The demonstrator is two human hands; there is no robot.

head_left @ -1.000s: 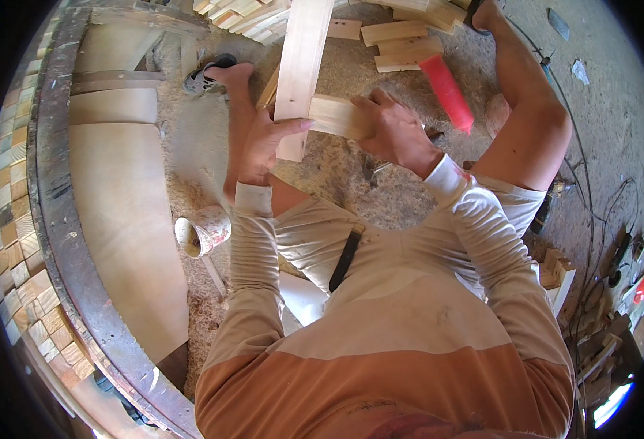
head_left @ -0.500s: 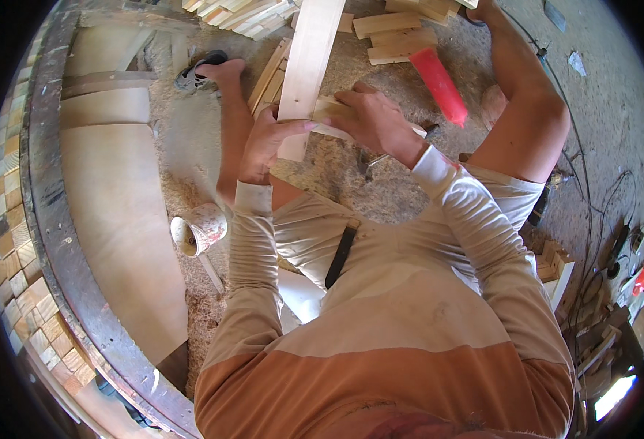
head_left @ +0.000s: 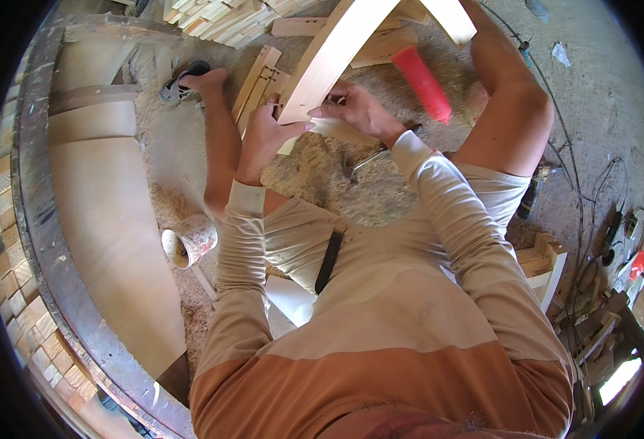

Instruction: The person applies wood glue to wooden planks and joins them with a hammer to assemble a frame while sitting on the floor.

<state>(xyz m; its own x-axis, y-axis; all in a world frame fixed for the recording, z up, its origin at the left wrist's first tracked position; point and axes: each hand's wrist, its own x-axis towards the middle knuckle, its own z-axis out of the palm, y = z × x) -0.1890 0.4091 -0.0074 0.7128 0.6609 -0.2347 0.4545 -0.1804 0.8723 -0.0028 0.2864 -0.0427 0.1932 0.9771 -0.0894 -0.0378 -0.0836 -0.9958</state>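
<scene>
A pale wooden board point(head_left: 326, 62) slants up and away between my hands, its near end closest to me. My left hand point(head_left: 265, 145) grips that end from the left, thumb pointing inward. My right hand point(head_left: 360, 111) is closed on its right side, with the fingertips partly hidden behind the wood. Below my right hand, a second pale wooden strip point(head_left: 347, 132) runs crosswise. Another pale piece point(head_left: 450, 20) shows at the top right; whether it is joined to the board is out of view. Between my legs a metal-headed tool point(head_left: 358, 167) lies on the sawdust.
A red, bottle-like object point(head_left: 422, 84) lies beyond my right hand. Stacked wood strips point(head_left: 223, 18) stand at the far left. On the left are a stained white bucket point(head_left: 190, 240) and a curved dark edge point(head_left: 44, 219). Cables point(head_left: 574, 168) cross the floor at right.
The board has tilted to the right and its near end has risen. My right hand has shifted left, closer to the board. Another pale piece has come into view at the top right.
</scene>
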